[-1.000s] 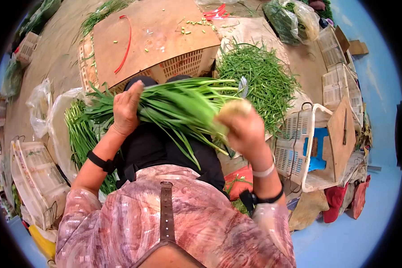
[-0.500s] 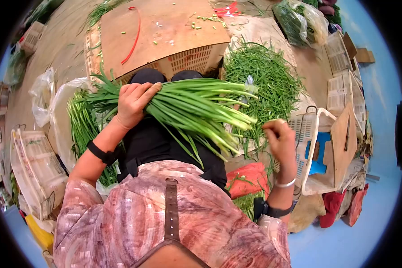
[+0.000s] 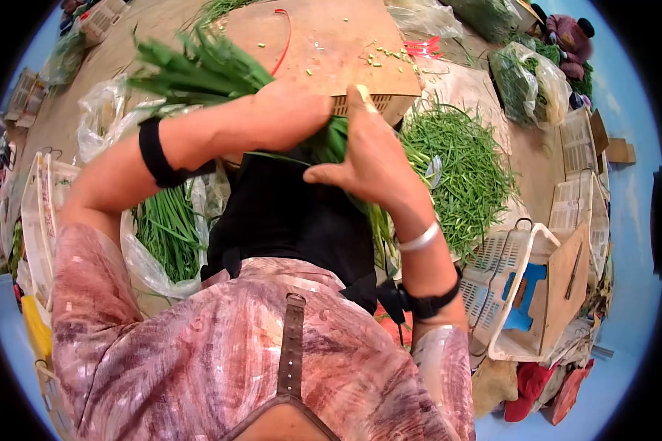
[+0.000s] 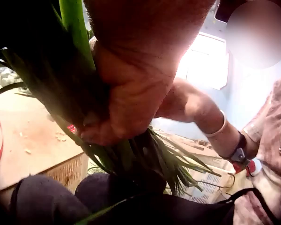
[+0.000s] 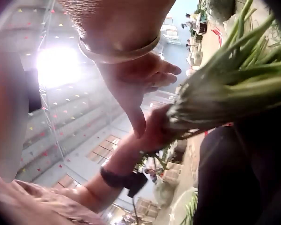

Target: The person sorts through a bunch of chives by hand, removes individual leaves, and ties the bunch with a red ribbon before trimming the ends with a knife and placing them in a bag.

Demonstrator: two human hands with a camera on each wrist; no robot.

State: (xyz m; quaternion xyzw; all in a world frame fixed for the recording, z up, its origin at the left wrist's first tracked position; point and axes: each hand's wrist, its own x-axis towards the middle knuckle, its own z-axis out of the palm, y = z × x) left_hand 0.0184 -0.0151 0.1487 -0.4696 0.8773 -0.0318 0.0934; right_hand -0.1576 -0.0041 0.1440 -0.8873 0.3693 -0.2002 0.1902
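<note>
Near a board [image 3: 331,33], the greens [image 3: 206,70] run above the lap [image 3: 294,206], gripped by the left hand's [image 4: 131,98] curled fingers, while the right hand [image 3: 371,151] hovers just beside, thumb spread wide from its fingers.

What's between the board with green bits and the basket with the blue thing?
In the head view, a heap of loose green stalks lies between them.

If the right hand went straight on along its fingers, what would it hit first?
Most likely the bunch of greens, which lies ahead of the right hand in the right wrist view. Depth is unclear, though: in the head view, the crate lines up beyond it.
</note>
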